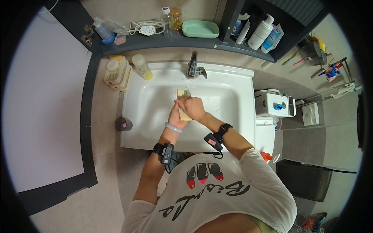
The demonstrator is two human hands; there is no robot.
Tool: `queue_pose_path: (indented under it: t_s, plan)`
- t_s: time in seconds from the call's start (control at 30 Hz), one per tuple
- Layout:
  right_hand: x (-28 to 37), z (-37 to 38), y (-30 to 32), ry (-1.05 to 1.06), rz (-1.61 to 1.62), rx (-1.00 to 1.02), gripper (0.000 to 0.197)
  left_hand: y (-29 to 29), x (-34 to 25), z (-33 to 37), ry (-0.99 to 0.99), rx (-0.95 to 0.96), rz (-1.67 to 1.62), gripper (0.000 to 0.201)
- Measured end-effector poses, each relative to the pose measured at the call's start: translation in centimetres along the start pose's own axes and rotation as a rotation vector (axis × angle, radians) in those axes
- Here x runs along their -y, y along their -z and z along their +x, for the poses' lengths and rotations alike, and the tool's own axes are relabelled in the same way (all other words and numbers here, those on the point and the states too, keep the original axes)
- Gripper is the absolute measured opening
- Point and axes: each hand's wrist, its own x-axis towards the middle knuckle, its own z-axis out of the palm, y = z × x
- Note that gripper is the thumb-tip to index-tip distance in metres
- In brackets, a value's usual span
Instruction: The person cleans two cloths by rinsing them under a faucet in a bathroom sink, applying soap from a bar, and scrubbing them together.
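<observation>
Over the white sink (149,134), my left hand (176,118) grips a flat, cream-coloured rectangular block (185,115) from its left side. The block's two ends show beyond my fingers, one toward the faucet and one toward me. Lying across its middle is my right hand (194,108), with the fingers curled closed. A small pale green and white piece (187,93) sticks out by the right fingers. Its kind is too small to make out, and my hand hides the rest. The chrome faucet (192,66) stands just beyond both hands.
A clear bottle (142,66) and a cream container (117,73) stand at the sink's back left, a dark cup (123,124) at its left edge. Above the faucet, a grey shelf (155,45) bears a green soap dish (200,29). To the right sits a white boxy device (268,104).
</observation>
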Motion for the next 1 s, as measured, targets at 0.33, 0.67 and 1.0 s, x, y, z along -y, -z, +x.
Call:
queue_pose_path:
  t_s: [0.33,0.67,1.0]
  plan:
    - [-7.7,-0.9,-2.4,-0.428,0.228,-0.143,0.041,-0.9,1.1,0.1,-0.049,-0.047,-0.013,0.048]
    - [-3.9,-5.4,-1.6,-0.68,1.963,0.334,0.033,-2.9,-1.1,-0.7,-0.22,0.104,-0.138,0.052]
    - [-2.2,-4.7,0.7,-0.131,0.794,-0.321,0.022,-1.1,-2.1,-0.2,-0.2,0.093,-0.093,0.055]
